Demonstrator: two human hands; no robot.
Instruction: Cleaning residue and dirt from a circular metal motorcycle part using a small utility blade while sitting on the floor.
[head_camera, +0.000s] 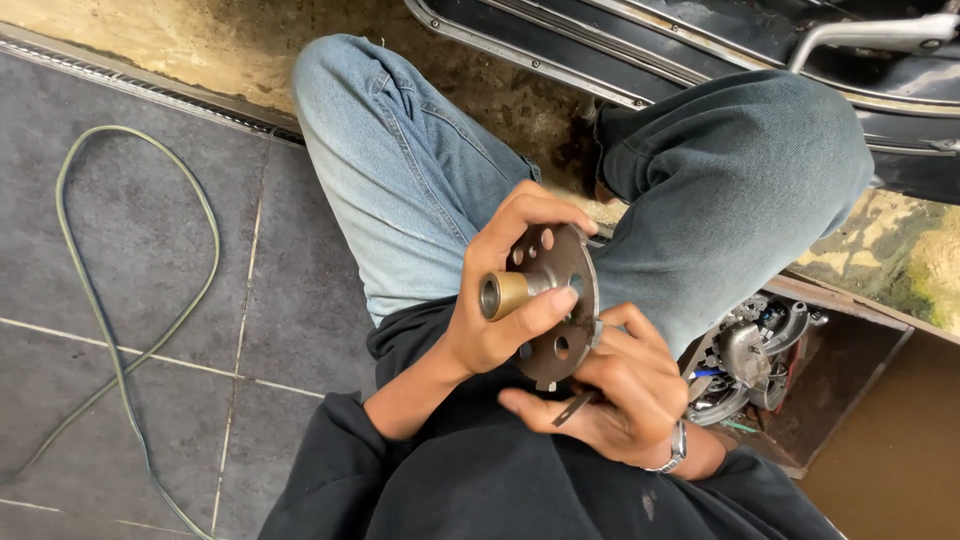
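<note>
1. Biggest thing in view: dark vehicle body (700, 40) across the top, glossy black panels w/ a chrome strip and a silver grab bar (880, 35) at top right. Bare, stained concrete under it.
2. My legs fill the middle, crossed, one in pale blue denim (400, 170), the other in darker grey-blue denim (730, 170). Black sweatshirt sleeves below.
3. Floor at left: matte grey tiles (150, 230) w/ light grout lines; a thin green hose (120, 330) loops over them, well apart from me.
4. By my right knee, a wooden tray (850, 400) holding an oily metal assy, cast grey housing (745, 355) w/ bits of coloured wire. It sits untouched, so that side of the job looks not yet started.
5. Work piece: round steel plate (565, 305), dull grey-brown, drilled w/ several round holes, w/ a short brass-coloured bush (503, 295) sticking out of its centre toward me. It's held up over my lap, between both hands.
6. Left hand (510, 290) is wrapped around the plate, thumb across the hub, fingers over the top edge.
7. Right hand (625, 395), wristwatch on, is closed on a thin flat metal tool (575, 408), prob a small blade or strip; tip is hidden behind the plate's rim, can't tell exactly what it touches.
8. Progress, my guess: plate is off and in hand, being picked at along the edge; refit is still left.
</note>
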